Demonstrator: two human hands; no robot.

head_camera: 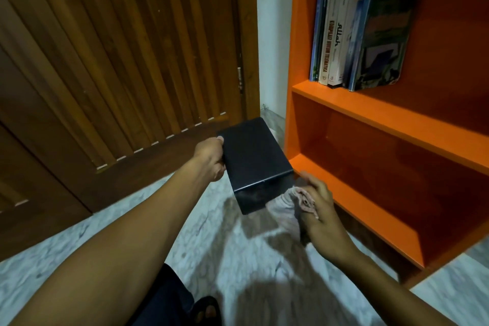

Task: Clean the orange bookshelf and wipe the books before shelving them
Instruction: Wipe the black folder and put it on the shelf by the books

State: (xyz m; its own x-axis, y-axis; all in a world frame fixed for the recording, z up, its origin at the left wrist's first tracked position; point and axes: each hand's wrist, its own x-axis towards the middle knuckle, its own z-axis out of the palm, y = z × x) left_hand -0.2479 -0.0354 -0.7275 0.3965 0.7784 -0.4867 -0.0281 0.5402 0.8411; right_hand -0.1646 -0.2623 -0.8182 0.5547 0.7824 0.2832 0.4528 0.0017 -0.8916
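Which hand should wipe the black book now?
The right hand: it already holds the cloth against the black book, while the left hand grips the book's far edge.

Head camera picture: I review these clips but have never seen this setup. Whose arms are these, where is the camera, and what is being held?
There is no machine here. The camera sits on a person's head and looks forward and down, so both arms reaching in from below are that person's own. The left hand grips a thick black book by its edge, holding it in the air over a pale marbled floor. The right hand holds a pinkish cloth against the book's near end, as if wiping it. On the right stands the orange bookshelf: a row of books leans on its upper shelf, and nothing shows in the visible part of the compartment below. A wooden door fills the left.
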